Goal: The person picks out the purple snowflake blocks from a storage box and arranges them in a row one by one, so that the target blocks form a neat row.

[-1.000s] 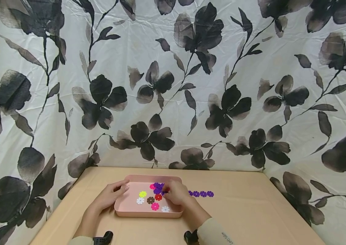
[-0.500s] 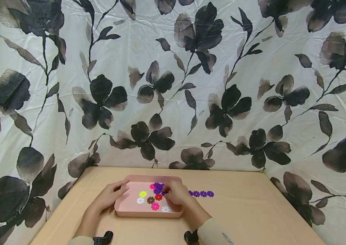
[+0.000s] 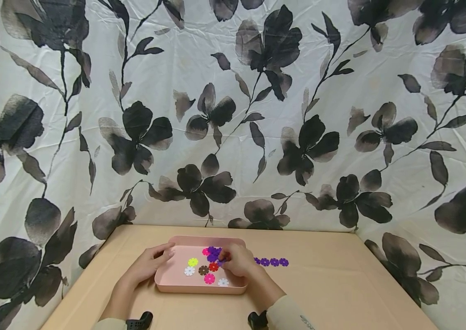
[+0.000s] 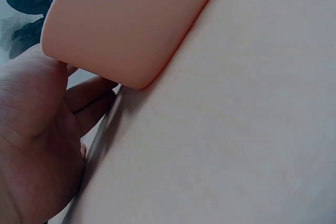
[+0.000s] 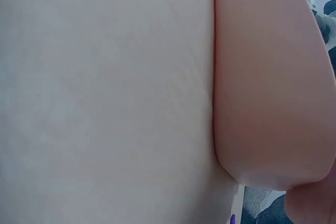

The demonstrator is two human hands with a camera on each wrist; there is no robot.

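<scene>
A shallow pink tray (image 3: 167,285) lies on the tan table and holds several flower-shaped discs: yellow (image 3: 193,262), white (image 3: 189,271), brown (image 3: 203,270), red (image 3: 213,266), pink (image 3: 209,278) and a purple cluster (image 3: 213,251). My left hand (image 3: 149,264) grips the tray's left rim with the thumb over the edge; in the left wrist view its fingers (image 4: 86,95) lie against the tray wall (image 4: 131,24). Over the tray's right side, my right hand (image 3: 238,260) has its curled fingertips pinching a purple disc (image 3: 220,262). The right wrist view shows only the tray wall (image 5: 268,87) and the table.
A short row of purple discs (image 3: 273,262) lies on the table (image 3: 340,284) just right of the tray. A black-and-white floral cloth (image 3: 233,114) hangs behind and on both sides. The table's left edge runs close to my left forearm.
</scene>
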